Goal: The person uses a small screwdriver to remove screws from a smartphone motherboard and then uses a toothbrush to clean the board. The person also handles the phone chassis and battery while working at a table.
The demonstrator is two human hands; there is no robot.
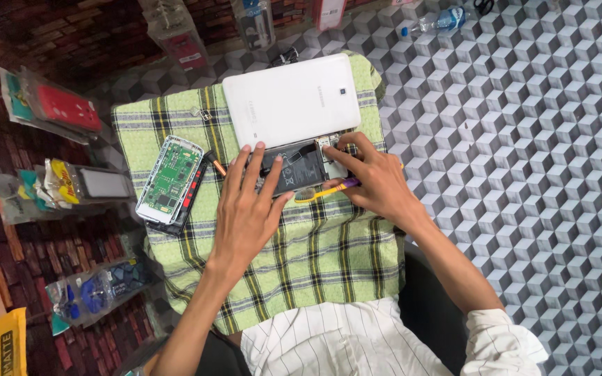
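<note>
My left hand lies flat, grip open, steadying the opened tablet; my right hand pinches a yellow-and-purple tool. Its bared innards look fragile, so I'd hold the rigid edges.

Head camera, single view, steep downward look.
Sits close above the green checked cloth; the wearer's forearms enter from the bottom edge.

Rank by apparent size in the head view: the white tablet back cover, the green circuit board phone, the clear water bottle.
1. White tablet back cover
2. Green circuit board phone
3. Clear water bottle, though it lies farther from the camera.
</note>
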